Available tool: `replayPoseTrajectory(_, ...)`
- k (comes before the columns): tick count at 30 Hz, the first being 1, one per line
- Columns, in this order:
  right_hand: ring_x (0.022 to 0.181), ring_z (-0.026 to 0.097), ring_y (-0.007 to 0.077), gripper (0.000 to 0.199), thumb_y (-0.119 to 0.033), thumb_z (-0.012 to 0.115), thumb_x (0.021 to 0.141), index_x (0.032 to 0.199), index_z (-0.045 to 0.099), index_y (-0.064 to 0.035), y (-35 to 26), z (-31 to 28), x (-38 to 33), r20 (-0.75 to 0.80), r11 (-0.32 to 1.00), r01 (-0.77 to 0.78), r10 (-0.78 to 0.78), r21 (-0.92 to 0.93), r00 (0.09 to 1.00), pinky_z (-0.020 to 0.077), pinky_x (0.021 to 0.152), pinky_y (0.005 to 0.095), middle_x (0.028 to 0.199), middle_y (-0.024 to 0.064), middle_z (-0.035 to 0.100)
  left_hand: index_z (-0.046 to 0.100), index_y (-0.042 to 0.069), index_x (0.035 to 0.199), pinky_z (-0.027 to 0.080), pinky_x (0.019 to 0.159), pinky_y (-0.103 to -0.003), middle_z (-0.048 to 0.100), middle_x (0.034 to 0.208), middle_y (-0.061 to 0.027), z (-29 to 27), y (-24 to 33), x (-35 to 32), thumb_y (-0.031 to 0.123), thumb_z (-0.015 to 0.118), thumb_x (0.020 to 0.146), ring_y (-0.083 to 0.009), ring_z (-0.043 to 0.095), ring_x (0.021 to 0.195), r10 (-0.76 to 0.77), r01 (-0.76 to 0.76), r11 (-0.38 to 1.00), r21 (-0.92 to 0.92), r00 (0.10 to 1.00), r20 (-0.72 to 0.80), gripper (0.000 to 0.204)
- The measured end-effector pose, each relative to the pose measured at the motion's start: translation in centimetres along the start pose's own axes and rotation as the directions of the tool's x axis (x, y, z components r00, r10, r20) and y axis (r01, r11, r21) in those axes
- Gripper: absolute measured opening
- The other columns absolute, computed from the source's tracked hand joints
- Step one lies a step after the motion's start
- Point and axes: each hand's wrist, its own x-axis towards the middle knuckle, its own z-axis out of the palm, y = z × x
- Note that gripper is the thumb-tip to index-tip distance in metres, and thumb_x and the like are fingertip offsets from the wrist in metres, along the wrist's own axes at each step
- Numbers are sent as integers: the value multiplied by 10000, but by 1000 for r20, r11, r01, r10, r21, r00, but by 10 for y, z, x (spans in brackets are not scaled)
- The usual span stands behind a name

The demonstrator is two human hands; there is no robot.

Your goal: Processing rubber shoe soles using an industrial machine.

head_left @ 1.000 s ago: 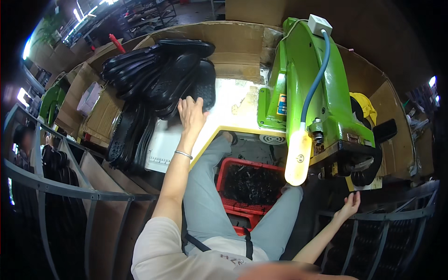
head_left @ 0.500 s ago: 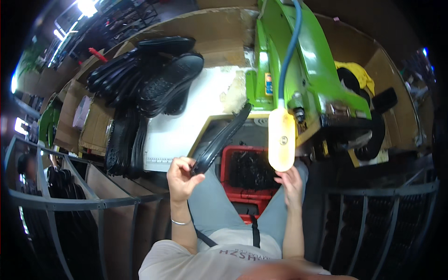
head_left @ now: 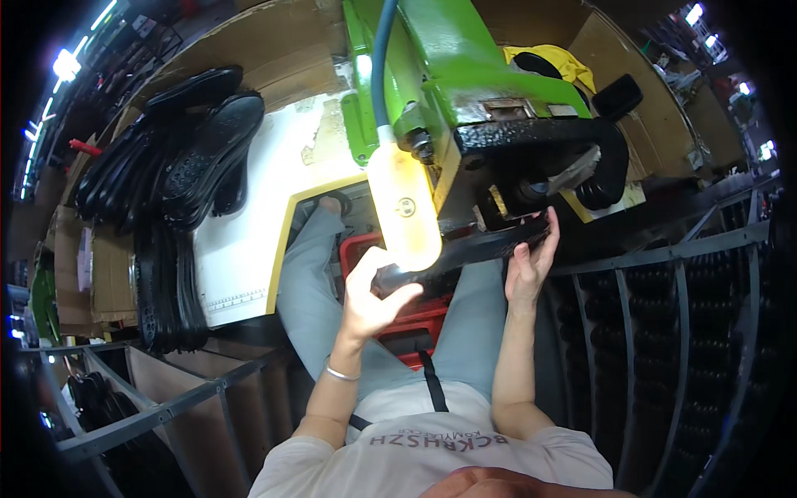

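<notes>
Between my two hands a black shoe sole [head_left: 475,250] lies nearly level, turned on edge, just below the head of a green machine [head_left: 473,75]. My left hand [head_left: 369,297] is closed round its left end, the thumb toward me. At the other end my right hand [head_left: 533,261] grips the sole, with fingers behind it and thumb in front. A glowing yellow-white lamp [head_left: 403,212] on a blue cable hides part of the sole's left half.
Black soles [head_left: 212,158] lie stacked on the white tabletop [head_left: 241,257] at left. A red crate [head_left: 353,249] stands between my legs. Cardboard walls [head_left: 274,50] surround the table. Metal racks [head_left: 681,257] flank me, and a yellow cloth [head_left: 556,62] lies behind the machine.
The sole has swung from a slant on my left to nearly level under the machine head. My right hand has left the lamp and taken the sole's far end. The view has shifted right.
</notes>
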Motion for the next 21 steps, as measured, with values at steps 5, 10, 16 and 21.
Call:
replayPoseTrajectory(5,1266,389,228,902,-220,817,755,1449,273,-28,-11,-5,21,39,974,91,-85,-209,996,299,1081,334,1398,122,363,575,-27,1046,505,805,-275,635,982,-67,9,0,26,-41,784,701,-135,611,902,146,-152,984,-91,986,-74,404)
replayPoseTrajectory(10,1194,424,188,940,-268,833,744,1450,273,-1,4,7,16,34,960,85,-79,-266,996,346,1018,290,1390,133,366,576,-16,932,523,691,-254,639,861,-74,-6,9,24,-39,787,693,-118,621,788,172,-175,985,-10,976,-137,320)
replayPoseTrajectory(16,1154,483,202,1002,-268,862,700,1450,263,18,24,30,-6,80,977,47,-31,-210,996,395,995,320,1308,112,433,563,-17,917,457,639,-216,576,796,-35,-43,-3,13,-5,791,674,-89,548,709,39,-61,993,-101,979,-202,333)
replayPoseTrajectory(21,1142,516,220,960,-18,845,676,1437,264,49,33,50,-26,116,989,25,-8,-145,993,440,982,326,1317,159,480,543,-9,935,411,692,-217,523,854,-32,-80,-34,7,77,804,687,-101,509,741,60,-106,982,-158,961,-271,370)
